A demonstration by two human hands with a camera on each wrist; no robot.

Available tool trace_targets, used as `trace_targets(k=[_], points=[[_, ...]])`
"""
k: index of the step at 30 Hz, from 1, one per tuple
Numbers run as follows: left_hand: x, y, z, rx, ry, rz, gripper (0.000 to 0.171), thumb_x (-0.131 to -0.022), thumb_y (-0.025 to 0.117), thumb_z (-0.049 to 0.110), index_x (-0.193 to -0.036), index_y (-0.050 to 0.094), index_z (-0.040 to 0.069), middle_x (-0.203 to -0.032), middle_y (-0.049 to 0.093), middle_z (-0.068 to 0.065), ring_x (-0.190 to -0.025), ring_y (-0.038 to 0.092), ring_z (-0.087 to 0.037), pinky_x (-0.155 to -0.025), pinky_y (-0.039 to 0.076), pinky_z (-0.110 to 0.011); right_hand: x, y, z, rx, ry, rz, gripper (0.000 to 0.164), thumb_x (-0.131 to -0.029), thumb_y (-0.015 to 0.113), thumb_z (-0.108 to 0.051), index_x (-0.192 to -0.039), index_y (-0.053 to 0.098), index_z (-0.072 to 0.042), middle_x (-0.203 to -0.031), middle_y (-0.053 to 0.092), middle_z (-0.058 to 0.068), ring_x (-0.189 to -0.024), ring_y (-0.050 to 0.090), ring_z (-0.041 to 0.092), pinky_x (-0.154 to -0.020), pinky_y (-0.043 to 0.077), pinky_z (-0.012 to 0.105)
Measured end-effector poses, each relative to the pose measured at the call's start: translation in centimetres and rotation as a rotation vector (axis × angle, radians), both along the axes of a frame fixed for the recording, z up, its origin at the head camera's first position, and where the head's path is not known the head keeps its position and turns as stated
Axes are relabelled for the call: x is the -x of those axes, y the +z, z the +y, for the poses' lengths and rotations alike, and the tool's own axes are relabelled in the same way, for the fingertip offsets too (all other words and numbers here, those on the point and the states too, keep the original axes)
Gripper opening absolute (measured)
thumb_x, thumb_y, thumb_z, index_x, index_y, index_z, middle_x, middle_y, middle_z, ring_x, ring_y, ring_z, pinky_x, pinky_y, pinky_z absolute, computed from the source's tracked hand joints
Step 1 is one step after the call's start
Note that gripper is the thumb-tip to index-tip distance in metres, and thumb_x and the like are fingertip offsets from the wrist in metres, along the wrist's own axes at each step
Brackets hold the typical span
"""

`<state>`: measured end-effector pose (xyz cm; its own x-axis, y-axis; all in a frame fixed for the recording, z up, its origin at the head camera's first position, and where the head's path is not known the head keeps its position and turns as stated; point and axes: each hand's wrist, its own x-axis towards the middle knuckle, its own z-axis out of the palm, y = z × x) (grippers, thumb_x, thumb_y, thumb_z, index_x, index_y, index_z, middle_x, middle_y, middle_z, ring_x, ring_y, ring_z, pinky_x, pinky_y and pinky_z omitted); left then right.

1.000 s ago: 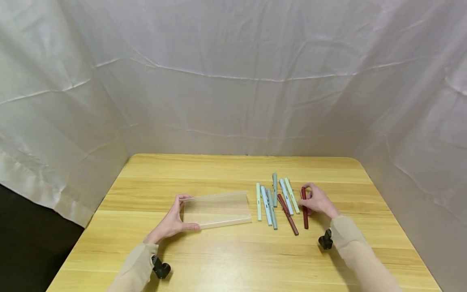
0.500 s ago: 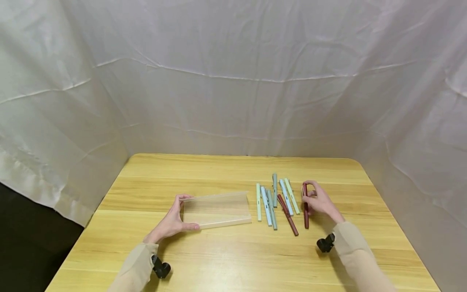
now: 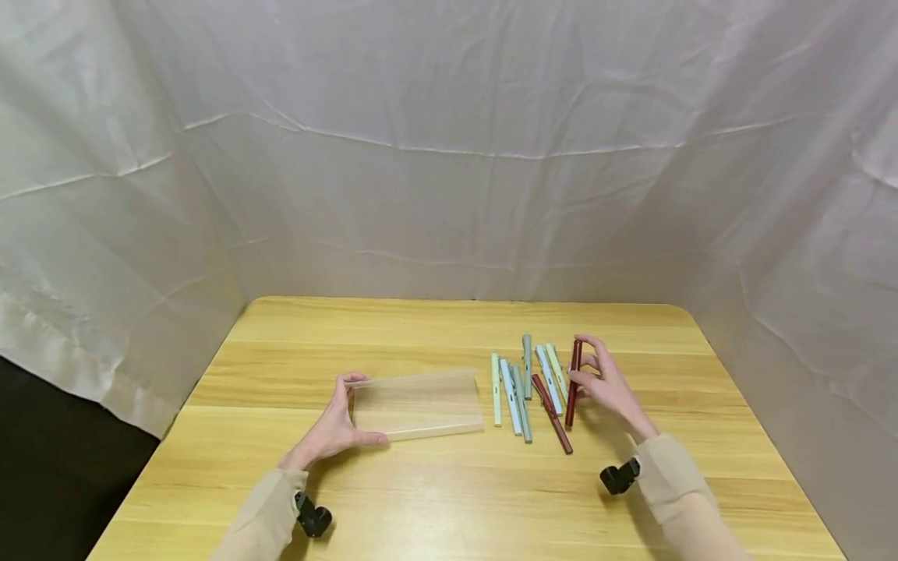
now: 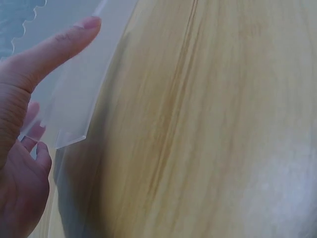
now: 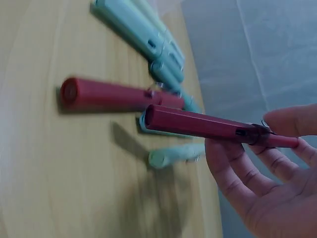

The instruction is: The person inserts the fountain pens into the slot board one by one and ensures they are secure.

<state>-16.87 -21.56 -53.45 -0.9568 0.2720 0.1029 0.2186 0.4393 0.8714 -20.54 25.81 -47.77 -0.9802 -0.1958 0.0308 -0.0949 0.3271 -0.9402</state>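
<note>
My left hand (image 3: 333, 428) grips the left end of a clear plastic pen tray (image 3: 438, 429), thumb along its near side and fingers at the far side. The left wrist view shows the thumb over the tray wall (image 4: 74, 99) and a scalloped edge at upper left. My right hand (image 3: 609, 387) pinches a dark red pen (image 3: 573, 389) between thumb and fingers, its clip end toward the palm in the right wrist view. That pen (image 5: 198, 125) is raised above the table and casts a shadow there. A second dark red pen (image 3: 554, 417) lies slanted just left of it.
Left of my right hand lie several capped pens: a pale green pen (image 3: 496, 389), a light blue pen (image 3: 510, 397), a grey-green pen (image 3: 528, 366) and others. White curtains (image 3: 449, 195) enclose the wooden table (image 3: 449, 499) at the back and sides.
My right hand has lifted the dark red pen off the table and moved it slightly left, toward the other pens. The left hand and the tray stay in place.
</note>
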Motion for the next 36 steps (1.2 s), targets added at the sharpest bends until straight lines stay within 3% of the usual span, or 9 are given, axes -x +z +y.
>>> trace_targets(k=[5, 10, 13, 16, 24, 29, 36], points=[[0.1, -0.1, 0.3, 0.007, 0.012, 0.013, 0.11, -0.058, 0.098, 0.025, -0.139, 0.026, 0.002, -0.145, 0.038, -0.02, -0.144, 0.032, -0.045, -0.124, 0.017, -0.066, -0.4, 0.4, -1.3, 0.067, 0.035, 0.006, 0.071, -0.1, 0.053, 0.001, -0.157, 0.013, -0.009, -0.12, 0.05, 0.034, -0.087, 0.072, 0.016, -0.077, 0.065, 0.04], [0.2, -0.3, 0.4, 0.036, 0.014, 0.035, 0.11, -0.059, 0.098, 0.03, -0.139, 0.028, 0.003, -0.143, 0.038, -0.019, -0.141, 0.035, -0.042, -0.124, 0.02, -0.064, -0.4, 0.4, -2.7, 0.107, 0.077, 0.041, 0.067, -0.102, 0.053, -0.003, -0.156, 0.014, -0.005, -0.122, 0.054, 0.027, -0.093, 0.07, 0.003, -0.082, 0.065, 0.039], [0.2, -0.4, 0.3, 0.046, 0.012, 0.042, 0.109, -0.059, 0.097, 0.032, -0.139, 0.029, 0.003, -0.143, 0.038, -0.019, -0.14, 0.037, -0.042, -0.124, 0.022, -0.063, -0.4, 0.6, -3.6, 0.132, 0.083, 0.05, 0.064, -0.102, 0.053, -0.001, -0.154, 0.017, -0.005, -0.12, 0.055, 0.022, -0.095, 0.072, 0.009, -0.084, 0.065, 0.04], [0.2, -0.4, 0.2, 0.057, 0.01, 0.05, 0.108, -0.06, 0.097, 0.032, -0.139, 0.03, 0.002, -0.143, 0.039, -0.019, -0.139, 0.038, -0.041, -0.123, 0.024, -0.062, -0.3, 0.7, -4.6, 0.14, 0.073, 0.049, 0.063, -0.101, 0.054, 0.0, -0.154, 0.021, -0.006, -0.121, 0.052, 0.025, -0.091, 0.072, 0.015, -0.083, 0.065, 0.039], [0.3, -0.4, 0.1, 0.067, 0.004, 0.06, 0.108, -0.059, 0.098, 0.031, -0.139, 0.031, 0.001, -0.142, 0.041, -0.02, -0.138, 0.039, -0.041, -0.123, 0.026, -0.062, 0.2, 0.8, -6.9, 0.135, 0.068, 0.066, 0.062, -0.098, 0.054, 0.007, -0.153, 0.026, -0.006, -0.124, 0.047, 0.035, -0.091, 0.063, 0.01, -0.081, 0.065, 0.043], [0.4, -0.3, 0.1, 0.07, 0.0, 0.056, 0.108, -0.059, 0.098, 0.032, -0.138, 0.031, 0.001, -0.142, 0.041, -0.021, -0.139, 0.038, -0.042, -0.124, 0.025, -0.062, 0.5, 0.8, -8.0, 0.133, 0.097, 0.086, 0.063, -0.097, 0.055, 0.008, -0.152, 0.027, -0.008, -0.123, 0.048, 0.035, -0.094, 0.065, 0.019, -0.082, 0.064, 0.049], [0.5, -0.4, 0.0, 0.077, -0.005, 0.069, 0.107, -0.06, 0.098, 0.033, -0.138, 0.031, 0.001, -0.141, 0.041, -0.02, -0.138, 0.039, -0.041, -0.123, 0.026, -0.062, 0.8, 0.8, -9.3, 0.124, 0.127, 0.081, 0.066, -0.097, 0.057, 0.006, -0.152, 0.027, -0.014, -0.125, 0.049, 0.034, -0.097, 0.066, 0.03, -0.084, 0.064, 0.05]])
